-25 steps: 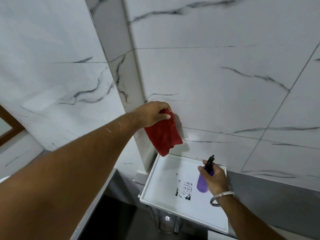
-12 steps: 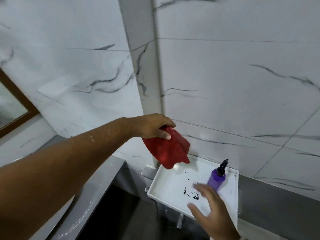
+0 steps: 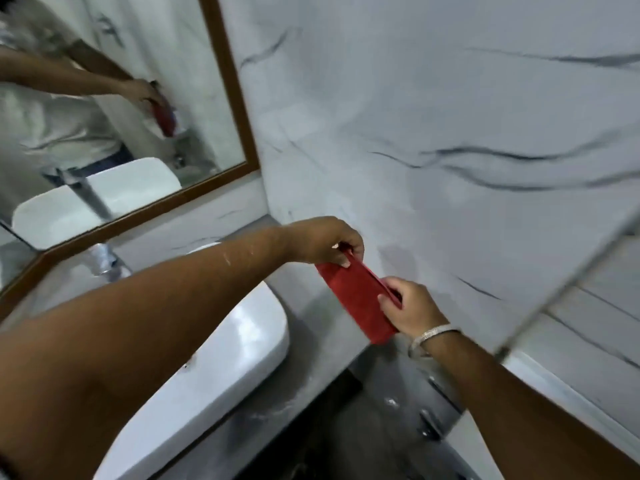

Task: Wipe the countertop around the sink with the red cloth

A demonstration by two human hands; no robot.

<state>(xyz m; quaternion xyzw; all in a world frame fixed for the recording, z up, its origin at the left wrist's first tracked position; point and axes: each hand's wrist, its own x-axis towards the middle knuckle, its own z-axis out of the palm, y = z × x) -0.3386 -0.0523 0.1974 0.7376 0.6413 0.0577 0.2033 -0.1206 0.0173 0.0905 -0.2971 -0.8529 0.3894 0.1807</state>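
Observation:
The red cloth is stretched between both hands above the right end of the grey countertop. My left hand pinches its upper corner. My right hand, with a silver bracelet at the wrist, grips its right edge. The white sink sits on the countertop, below and left of the cloth. My left forearm crosses over the basin and hides part of it.
A wood-framed mirror hangs on the left wall, with a chrome tap below it. White marble-patterned tiles cover the wall behind the cloth. A dark gap and pipe fittings lie right of the countertop's edge.
The view swung left from the white shelf with the purple bottle to the sink. My right hand left the bottle and took hold of the cloth, which now hangs lower over the countertop.

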